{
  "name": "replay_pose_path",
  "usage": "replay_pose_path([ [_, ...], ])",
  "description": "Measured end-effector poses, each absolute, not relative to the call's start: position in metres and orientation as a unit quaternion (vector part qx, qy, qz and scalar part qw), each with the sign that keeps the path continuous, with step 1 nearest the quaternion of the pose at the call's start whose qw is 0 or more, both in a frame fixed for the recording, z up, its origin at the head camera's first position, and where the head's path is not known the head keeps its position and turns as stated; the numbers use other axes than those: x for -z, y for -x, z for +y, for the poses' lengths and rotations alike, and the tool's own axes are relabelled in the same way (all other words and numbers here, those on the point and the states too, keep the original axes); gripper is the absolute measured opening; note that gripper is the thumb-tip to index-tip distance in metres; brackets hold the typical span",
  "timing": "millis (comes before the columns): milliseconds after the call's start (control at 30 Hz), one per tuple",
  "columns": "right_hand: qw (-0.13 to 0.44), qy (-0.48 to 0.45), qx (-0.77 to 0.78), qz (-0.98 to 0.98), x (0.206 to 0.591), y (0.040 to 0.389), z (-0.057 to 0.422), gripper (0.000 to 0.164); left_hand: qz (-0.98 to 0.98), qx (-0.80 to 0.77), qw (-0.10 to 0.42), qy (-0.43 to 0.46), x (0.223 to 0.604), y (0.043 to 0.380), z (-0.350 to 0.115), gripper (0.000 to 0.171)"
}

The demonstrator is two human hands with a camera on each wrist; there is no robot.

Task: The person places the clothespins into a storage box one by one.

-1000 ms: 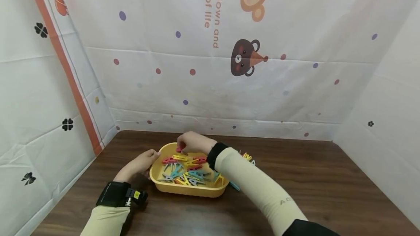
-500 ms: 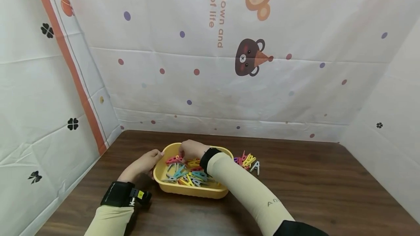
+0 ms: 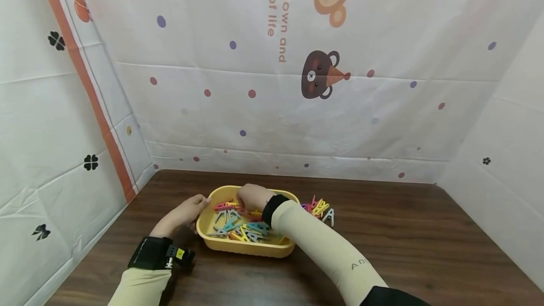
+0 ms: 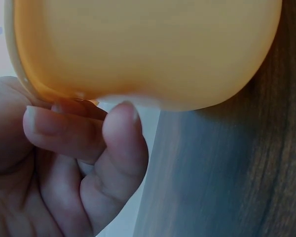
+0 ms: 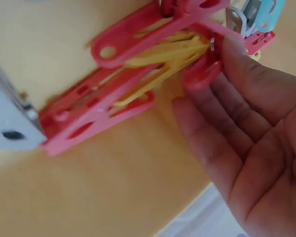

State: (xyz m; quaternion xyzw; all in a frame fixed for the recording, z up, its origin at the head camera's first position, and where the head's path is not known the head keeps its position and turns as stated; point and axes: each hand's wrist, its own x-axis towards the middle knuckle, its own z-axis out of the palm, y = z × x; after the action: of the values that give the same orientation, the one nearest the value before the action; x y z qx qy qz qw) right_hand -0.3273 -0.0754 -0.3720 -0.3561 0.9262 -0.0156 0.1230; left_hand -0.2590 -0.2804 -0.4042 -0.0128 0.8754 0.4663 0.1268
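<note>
A yellow plastic basket [image 3: 246, 248] holds red, yellow, blue and grey clothespins [image 3: 231, 223]. My left hand [image 3: 185, 212] grips its left end, thumb at the rim; in the left wrist view the curled fingers [image 4: 126, 143] lie against the outside of the basket wall. Inside the basket, toward the back, is my right hand [image 3: 256, 197]. Its thumb and fingers pinch a red clothespin [image 5: 202, 74], as the right wrist view shows, among other red clothespins [image 5: 101, 106] and a yellow one [image 5: 163, 74]. From the head, the right hand hides that clothespin.
Just right of the basket, partly behind the right wrist, a small pile of clothespins [image 3: 319, 208] lies on the dark wooden table [image 3: 403, 235]. White printed cloth [image 3: 191, 112] hangs behind the table and along both sides.
My right hand has come down from above the basket's back into the clothespins, then shifted slightly right. The left hand stays on the basket's left end.
</note>
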Motion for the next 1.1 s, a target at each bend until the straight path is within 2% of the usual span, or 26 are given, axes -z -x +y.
replay_pose_path([
  [67, 0.117, 0.354, 0.003, 0.928, 0.373, 0.326, -0.073, 0.044, 0.876, -0.465, 0.128, 0.012, 0.405, 0.259, -0.28, 0.034],
  [167, 0.117, 0.348, -0.007, 0.93, 0.373, 0.324, -0.07, 0.041, 0.875, -0.467, 0.128, 0.017, 0.407, 0.259, -0.28, 0.033],
  [233, 0.12, 0.346, -0.005, 0.931, 0.371, 0.323, -0.066, 0.029, 0.875, -0.467, 0.127, 0.011, 0.408, 0.259, -0.28, 0.034],
  [333, 0.115, 0.351, 0.006, 0.929, 0.359, 0.322, -0.058, 0.003, 0.873, -0.471, 0.126, 0.002, 0.409, 0.259, -0.28, 0.033],
  [433, 0.1, 0.376, 0.042, 0.92, 0.336, 0.322, -0.044, 0.021, 0.871, -0.474, 0.128, -0.009, 0.409, 0.259, -0.28, 0.033],
  [567, 0.078, 0.41, 0.106, 0.902, 0.297, 0.316, -0.013, 0.018, 0.872, -0.472, 0.128, -0.01, 0.408, 0.258, -0.279, 0.034],
  [767, 0.001, 0.441, 0.141, 0.886, 0.26, 0.303, 0.045, 0.013, 0.873, -0.471, 0.127, -0.001, 0.407, 0.257, -0.283, 0.034],
  [933, -0.04, 0.425, 0.151, 0.892, 0.255, 0.297, 0.09, 0.013, 0.87, -0.476, 0.127, -0.001, 0.406, 0.257, -0.283, 0.033],
  [1100, -0.046, 0.397, 0.141, 0.906, 0.275, 0.295, 0.126, 0.01, 0.871, -0.474, 0.13, 0.0, 0.405, 0.258, -0.282, 0.034],
])
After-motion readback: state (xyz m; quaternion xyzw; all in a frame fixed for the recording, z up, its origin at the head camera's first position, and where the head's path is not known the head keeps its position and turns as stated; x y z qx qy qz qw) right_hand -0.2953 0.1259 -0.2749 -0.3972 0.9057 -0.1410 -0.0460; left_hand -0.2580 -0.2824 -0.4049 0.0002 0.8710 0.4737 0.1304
